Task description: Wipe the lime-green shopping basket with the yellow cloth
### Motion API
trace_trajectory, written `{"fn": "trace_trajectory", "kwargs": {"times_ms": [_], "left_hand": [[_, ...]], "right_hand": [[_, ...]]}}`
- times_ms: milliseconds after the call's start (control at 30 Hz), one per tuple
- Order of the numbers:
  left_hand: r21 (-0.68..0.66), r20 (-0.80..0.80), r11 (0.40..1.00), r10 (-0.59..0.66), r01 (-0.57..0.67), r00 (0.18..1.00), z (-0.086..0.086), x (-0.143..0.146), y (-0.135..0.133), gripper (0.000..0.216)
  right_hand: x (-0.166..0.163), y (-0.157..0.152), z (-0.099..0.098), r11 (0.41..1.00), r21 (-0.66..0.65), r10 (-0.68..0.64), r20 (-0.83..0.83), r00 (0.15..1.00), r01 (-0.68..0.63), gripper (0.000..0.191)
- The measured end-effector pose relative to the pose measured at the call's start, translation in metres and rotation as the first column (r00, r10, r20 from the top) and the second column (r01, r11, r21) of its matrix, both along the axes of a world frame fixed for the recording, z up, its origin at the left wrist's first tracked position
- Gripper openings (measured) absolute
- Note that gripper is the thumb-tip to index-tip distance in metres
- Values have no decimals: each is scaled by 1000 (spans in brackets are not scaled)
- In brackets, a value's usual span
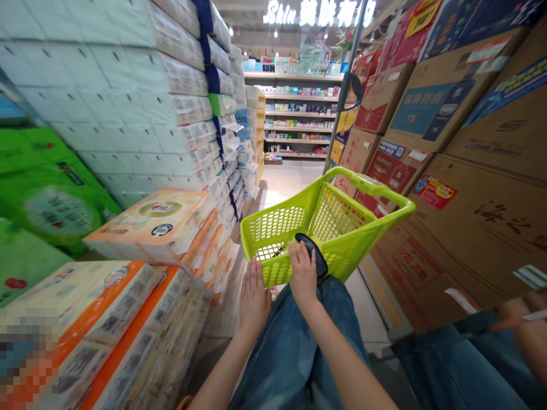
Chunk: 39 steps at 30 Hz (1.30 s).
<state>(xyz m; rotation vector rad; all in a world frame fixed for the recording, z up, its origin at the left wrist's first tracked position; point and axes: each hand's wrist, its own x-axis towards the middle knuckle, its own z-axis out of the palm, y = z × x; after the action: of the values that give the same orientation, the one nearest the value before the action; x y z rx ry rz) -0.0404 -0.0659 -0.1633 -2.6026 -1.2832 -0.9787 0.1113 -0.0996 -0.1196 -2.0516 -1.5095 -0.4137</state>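
**A:** Where is the lime-green plastic mesh shopping basket?

**B:** In the centre of the frame, standing in the store aisle and tilted, with its loop handle towards the upper right. Brown cardboard boxes with red and blue labels are stacked just beside it on the right.

**A:** And the hands?

**B:** The left hand is at lower centre. Its fingers are straight and close together, holding nothing, and the tips touch the foot of the basket's near wall. The right hand is just to the right and slightly higher. It lies on a black oval piece at the basket's near rim.

**A:** Are the right fingers clasping it?

**B:** They bend over its top edge, but I can't tell whether they close around it.

**A:** What is below the hands?

**B:** Legs in blue denim jeans, running to the bottom edge.

**A:** And on the left side?

**B:** Orange-and-white wrapped packs of tissue paper are at lower left, near the left hand. Green wrapped packs are at the left edge, and a tall stack of white packs fills the upper left. Stocked shelves cross the far end at top centre.
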Motion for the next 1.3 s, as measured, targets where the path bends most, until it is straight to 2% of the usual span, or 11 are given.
{"fn": "trace_trajectory", "kwargs": {"times_ms": [133, 233, 333, 400, 533, 633, 767, 933, 1067, 1200, 1300], "left_hand": [[37, -25, 999, 23, -22, 999, -2, 0, 2, 85], [43, -30, 999, 18, -16, 999, -3, -2, 2, 86], [14, -15, 1000, -21, 21, 1000, -1, -3, 2, 88], [4, -3, 1000, -28, 28, 1000, 0, -4, 2, 87], [5, -1, 1000, -25, 25, 1000, -1, -3, 1, 86], [3, 2, 1000, -13, 13, 1000, -1, -1, 1, 87], [-8, 13, 1000, -13, 13, 1000, 1, -1, 0, 87], [26, 6, 1000, -5, 5, 1000, -1, 0, 1, 85], [67, -32, 996, 57, -55, 998, -3, 0, 1, 81], [31, -30, 1000, 1, 0, 1000, -1, -2, 1, 86], [9, -22, 1000, -15, 15, 1000, 1, -4, 1, 87]], "right_hand": [[-50, 14, -7, 990, -14, 141, -2, 990, -141, 57], [-53, 14, -6, 973, -36, 227, 19, 974, -227, 54], [-26, 6, -1, 952, -84, 300, 67, 951, -295, 62], [3, -4, 2, 959, -94, 276, 86, 957, -268, 69], [61, -23, 8, 994, -64, 94, 104, 990, -87, 77], [78, -27, 11, 999, -29, -43, 80, 996, 46, 78], [42, -13, 6, 987, -2, -159, -20, 987, 159, 74], [-38, 10, -5, 999, -38, 34, -56, 998, -36, 60], [-65, 17, -7, 983, -39, 180, -42, 983, -182, 49], [-35, 8, -2, 951, -74, 305, 90, 948, -299, 59], [12, -7, 3, 970, -87, 239, 149, 959, -228, 73]]}}
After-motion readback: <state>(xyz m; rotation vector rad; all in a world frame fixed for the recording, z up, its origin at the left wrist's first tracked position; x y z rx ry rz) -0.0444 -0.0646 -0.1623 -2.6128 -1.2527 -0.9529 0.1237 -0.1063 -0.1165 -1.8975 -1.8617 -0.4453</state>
